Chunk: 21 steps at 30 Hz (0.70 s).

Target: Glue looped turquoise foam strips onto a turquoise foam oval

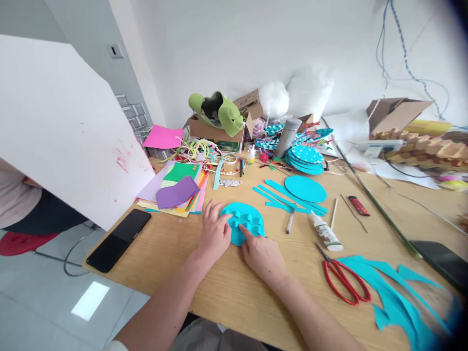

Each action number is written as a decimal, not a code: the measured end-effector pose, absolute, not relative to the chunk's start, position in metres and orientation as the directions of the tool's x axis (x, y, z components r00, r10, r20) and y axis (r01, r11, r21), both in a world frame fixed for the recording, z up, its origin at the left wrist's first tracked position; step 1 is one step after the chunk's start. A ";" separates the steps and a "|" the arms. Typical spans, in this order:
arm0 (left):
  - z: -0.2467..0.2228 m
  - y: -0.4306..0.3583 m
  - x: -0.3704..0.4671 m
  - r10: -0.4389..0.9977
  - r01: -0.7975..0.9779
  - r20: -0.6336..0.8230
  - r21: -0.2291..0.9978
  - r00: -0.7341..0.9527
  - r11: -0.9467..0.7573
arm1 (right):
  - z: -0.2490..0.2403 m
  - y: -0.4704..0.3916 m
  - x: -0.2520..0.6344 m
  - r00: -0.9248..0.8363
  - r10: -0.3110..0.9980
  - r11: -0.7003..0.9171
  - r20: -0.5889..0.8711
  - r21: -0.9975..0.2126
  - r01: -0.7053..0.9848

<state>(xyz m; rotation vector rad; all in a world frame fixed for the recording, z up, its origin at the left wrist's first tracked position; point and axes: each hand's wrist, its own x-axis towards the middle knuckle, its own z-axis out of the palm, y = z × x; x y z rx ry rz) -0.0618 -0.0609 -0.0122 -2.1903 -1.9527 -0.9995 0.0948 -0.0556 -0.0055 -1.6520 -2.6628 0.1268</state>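
A round blue paper piece (237, 237) lies on the wooden table in front of me, with raised, wavy paper strips across it. My left hand (215, 229) rests at its left edge, fingers apart, the thumb touching the end of a strip. With its index finger stretched out, my right hand (263, 257) presses on a strip near the middle; its other fingers are curled under. Right of the piece are loose blue strips (272, 199), a plain blue oval (305, 189), a pen (290, 221) and a white glue bottle (326, 233).
Red-handled scissors (343, 280) and blue scraps (393, 292) lie at the right front. A black phone (119, 240) sits at the left edge near coloured papers (177, 192). Behind stand a grey flask (288, 138) and a cardboard box (215, 130). A person is partly visible far left.
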 end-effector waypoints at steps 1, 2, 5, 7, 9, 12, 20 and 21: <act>-0.013 -0.060 -0.064 0.861 0.893 0.508 0.395 -0.016 -0.216 | -0.005 -0.056 0.095 -0.447 0.894 0.443 -0.041 -0.073 0.893; -0.014 -0.059 -0.067 0.850 0.882 0.525 0.418 -0.039 -0.218 | -0.004 -0.056 0.095 -0.449 0.892 0.446 -0.043 -0.074 0.892; -0.017 -0.056 -0.075 0.856 0.841 0.501 0.513 -0.128 -0.174 | -0.002 -0.057 0.095 -0.454 0.890 0.450 -0.048 -0.080 0.890; -0.021 -0.055 -0.079 0.876 0.813 0.449 0.568 -0.175 -0.128 | -0.004 -0.057 0.095 -0.451 0.892 0.446 -0.043 -0.084 0.891; -0.025 -0.055 -0.082 0.887 0.798 0.415 0.595 -0.201 -0.098 | -0.006 -0.058 0.096 -0.454 0.891 0.450 -0.026 -0.085 0.889; -0.029 -0.055 -0.083 0.889 0.797 0.403 0.599 -0.217 -0.077 | -0.010 -0.058 0.100 -0.472 0.881 0.471 0.024 -0.114 0.875; -0.030 -0.055 -0.083 0.924 0.773 0.329 0.631 -0.194 -0.063 | 0.009 -0.039 0.127 -0.053 0.990 0.086 0.127 -0.263 0.961; -0.031 -0.054 -0.083 0.929 0.750 0.316 0.658 -0.194 -0.067 | 0.011 -0.036 0.130 -0.012 0.996 0.034 0.086 -0.258 0.966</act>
